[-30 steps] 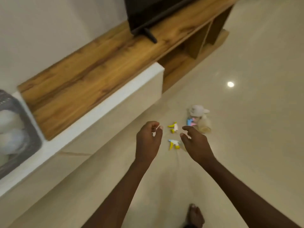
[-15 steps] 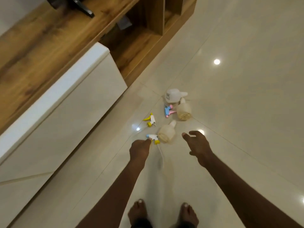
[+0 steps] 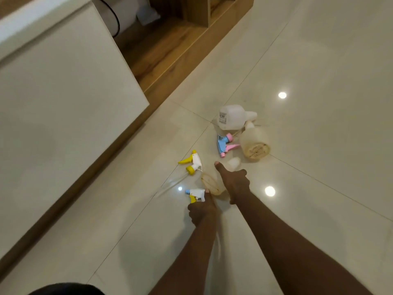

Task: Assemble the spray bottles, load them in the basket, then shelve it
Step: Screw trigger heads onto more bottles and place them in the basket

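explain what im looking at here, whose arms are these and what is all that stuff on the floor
There is no machine here. A person wears a camera on the head, so this one picture looks down along their own two arms at a shiny tiled floor.

The left hand grips a spray head, white with a yellow trigger and a blue nozzle. The right hand wraps round a pale bottle lying on its side.

Loose on the floor are the other parts: a second white and yellow spray head, a blue and pink spray head, a cream bottle on its side, and a white bottle with a label behind it.

At the left stands a white cabinet, with a wooden shelf unit beyond it. No basket shows in this picture.
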